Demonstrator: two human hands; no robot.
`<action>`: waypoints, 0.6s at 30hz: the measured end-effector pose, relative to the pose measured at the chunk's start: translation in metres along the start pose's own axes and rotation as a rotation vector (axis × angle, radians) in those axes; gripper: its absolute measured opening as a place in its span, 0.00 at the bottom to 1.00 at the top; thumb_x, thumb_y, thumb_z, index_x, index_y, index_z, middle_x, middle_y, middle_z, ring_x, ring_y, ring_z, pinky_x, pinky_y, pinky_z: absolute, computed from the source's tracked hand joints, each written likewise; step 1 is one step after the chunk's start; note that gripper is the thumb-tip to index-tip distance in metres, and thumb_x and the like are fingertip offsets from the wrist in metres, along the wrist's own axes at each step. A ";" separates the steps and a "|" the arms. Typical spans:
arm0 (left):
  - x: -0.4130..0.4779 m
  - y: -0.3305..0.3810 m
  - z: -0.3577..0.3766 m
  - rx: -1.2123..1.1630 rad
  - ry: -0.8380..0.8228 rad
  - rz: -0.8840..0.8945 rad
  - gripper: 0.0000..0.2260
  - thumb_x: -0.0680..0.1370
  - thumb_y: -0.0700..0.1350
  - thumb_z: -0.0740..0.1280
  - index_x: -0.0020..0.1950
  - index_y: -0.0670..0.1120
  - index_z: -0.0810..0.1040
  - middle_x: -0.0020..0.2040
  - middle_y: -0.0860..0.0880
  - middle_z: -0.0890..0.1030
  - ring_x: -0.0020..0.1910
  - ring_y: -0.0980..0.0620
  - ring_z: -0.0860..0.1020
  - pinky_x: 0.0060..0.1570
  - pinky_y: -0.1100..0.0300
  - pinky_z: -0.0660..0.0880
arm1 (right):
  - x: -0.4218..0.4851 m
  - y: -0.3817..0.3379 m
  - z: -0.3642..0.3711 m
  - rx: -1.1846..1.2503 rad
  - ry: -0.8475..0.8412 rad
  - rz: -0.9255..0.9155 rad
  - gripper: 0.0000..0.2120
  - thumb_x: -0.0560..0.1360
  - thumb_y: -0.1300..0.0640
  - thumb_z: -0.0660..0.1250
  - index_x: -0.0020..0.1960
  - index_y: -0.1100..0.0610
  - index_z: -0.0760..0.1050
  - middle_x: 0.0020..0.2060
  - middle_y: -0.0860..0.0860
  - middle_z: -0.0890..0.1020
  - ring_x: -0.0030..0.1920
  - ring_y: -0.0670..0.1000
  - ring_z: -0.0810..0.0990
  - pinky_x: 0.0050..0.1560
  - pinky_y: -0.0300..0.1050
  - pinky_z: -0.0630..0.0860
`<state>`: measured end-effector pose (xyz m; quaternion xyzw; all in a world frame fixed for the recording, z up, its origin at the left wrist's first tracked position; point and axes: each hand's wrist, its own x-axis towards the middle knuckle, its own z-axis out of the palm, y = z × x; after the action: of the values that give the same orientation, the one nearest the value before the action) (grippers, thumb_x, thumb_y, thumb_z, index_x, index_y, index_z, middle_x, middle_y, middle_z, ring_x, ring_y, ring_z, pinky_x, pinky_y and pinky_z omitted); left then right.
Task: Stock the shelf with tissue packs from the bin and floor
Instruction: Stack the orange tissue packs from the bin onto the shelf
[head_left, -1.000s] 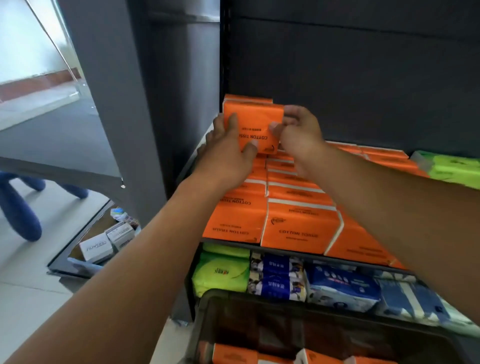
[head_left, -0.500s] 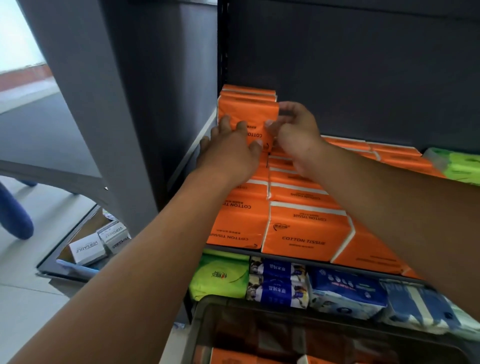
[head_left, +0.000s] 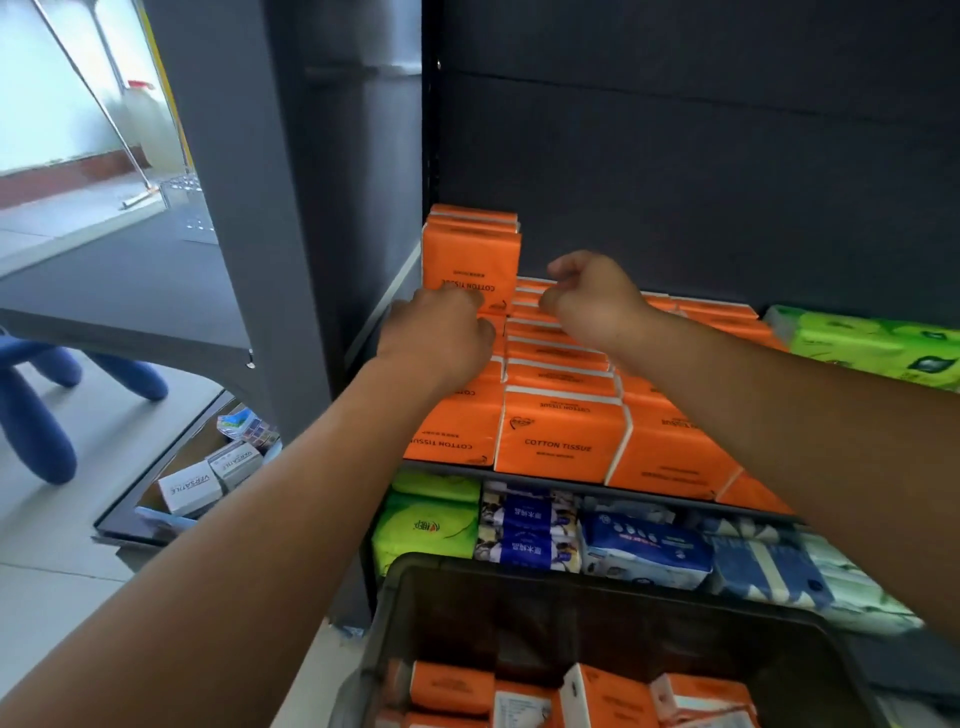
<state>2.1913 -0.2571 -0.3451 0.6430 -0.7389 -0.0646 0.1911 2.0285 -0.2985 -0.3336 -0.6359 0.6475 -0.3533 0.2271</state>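
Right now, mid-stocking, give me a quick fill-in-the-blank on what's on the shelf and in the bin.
The upright packs at the back left of the shelf are ____ in colour. The long pack at that shelf's far right is ____. The right hand holds ____. More tissue packs lie below in the dark ____.
Missing words: orange; green; nothing; bin.

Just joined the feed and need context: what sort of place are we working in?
Probably a small shop aisle or stockroom: a dark metal shelf filled with rows of orange tissue packs, blue wrapped packs on the tier below, and a bin of more orange packs in front.
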 end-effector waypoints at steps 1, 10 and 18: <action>-0.006 0.002 -0.002 0.001 0.016 0.006 0.15 0.82 0.49 0.57 0.64 0.46 0.76 0.59 0.44 0.79 0.54 0.42 0.77 0.51 0.52 0.72 | -0.008 0.001 -0.005 -0.023 -0.009 0.008 0.19 0.76 0.58 0.69 0.67 0.52 0.73 0.54 0.51 0.80 0.57 0.53 0.80 0.60 0.49 0.77; -0.076 0.028 -0.007 -0.056 0.043 0.045 0.15 0.79 0.49 0.59 0.61 0.52 0.80 0.59 0.46 0.80 0.58 0.40 0.76 0.56 0.49 0.76 | -0.096 0.018 -0.042 -0.138 -0.078 0.008 0.17 0.77 0.57 0.67 0.65 0.53 0.74 0.48 0.52 0.80 0.45 0.52 0.79 0.41 0.41 0.71; -0.155 0.033 -0.005 -0.059 -0.024 0.011 0.17 0.81 0.47 0.60 0.68 0.52 0.76 0.65 0.48 0.79 0.63 0.43 0.75 0.56 0.55 0.70 | -0.178 0.036 -0.060 -0.108 -0.117 0.065 0.15 0.78 0.58 0.65 0.64 0.53 0.74 0.44 0.52 0.81 0.37 0.51 0.78 0.37 0.42 0.73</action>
<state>2.1778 -0.1001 -0.3598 0.6320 -0.7424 -0.0931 0.2018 1.9756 -0.1158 -0.3493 -0.6456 0.6715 -0.2725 0.2410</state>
